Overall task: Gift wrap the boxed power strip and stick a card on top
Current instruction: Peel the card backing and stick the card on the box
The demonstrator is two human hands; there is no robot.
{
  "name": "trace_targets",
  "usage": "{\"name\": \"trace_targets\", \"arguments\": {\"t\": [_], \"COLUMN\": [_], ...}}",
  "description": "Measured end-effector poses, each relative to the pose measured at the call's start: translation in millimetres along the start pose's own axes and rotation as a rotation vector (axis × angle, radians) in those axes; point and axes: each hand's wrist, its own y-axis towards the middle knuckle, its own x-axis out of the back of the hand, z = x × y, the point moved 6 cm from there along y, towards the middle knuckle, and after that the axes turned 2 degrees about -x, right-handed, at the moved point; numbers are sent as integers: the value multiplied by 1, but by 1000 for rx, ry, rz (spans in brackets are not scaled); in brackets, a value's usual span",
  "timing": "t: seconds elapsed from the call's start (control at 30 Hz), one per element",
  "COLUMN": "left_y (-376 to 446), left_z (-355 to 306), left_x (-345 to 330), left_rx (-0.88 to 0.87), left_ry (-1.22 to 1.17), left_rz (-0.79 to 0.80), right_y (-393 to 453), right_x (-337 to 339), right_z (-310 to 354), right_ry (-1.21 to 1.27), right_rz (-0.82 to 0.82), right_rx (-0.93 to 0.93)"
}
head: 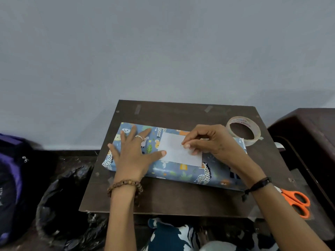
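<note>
A: How far along?

B: From my feed, the left hand (pixel 133 156) lies flat, grip open, pinning the wrapped box (pixel 181 171) on the bench (pixel 163 196). Wrapping looks done. The card (pixel 178 151) sits on top.

A: Taped?

B: Can't tell. The right hand (pixel 208 142) pinches at the card; any tape is hidden. Tape roll (pixel 243 130) beyond.

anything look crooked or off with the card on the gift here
Nothing stands out. The white card lies flat on the wrapped box, roughly parallel to its edges. The left hand steadies the box and the card's edge; the right hand presses the card.
</note>
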Motion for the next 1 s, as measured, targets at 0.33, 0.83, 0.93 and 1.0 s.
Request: {"name": "trace_targets", "arguments": {"t": [0.33, 0.83, 0.93, 1.0], "left_y": [-2, -19, -21, -21], "left_z": [-2, -29, -29, -30], "left_x": [0, -13, -13, -12], "left_rx": [20, -4, 1, -1], "left_ry": [-70, 48, 36, 31], "left_rz": [-2, 56, 59, 65], "right_y": [19, 22, 22, 21], "right_x": [-7, -7, -7, -6], "right_z": [1, 4, 5, 6], "right_ry": [-2, -332, -377, -400], "right_rz": [77, 214, 235, 240], "right_rx": [39, -30, -29, -33]}}
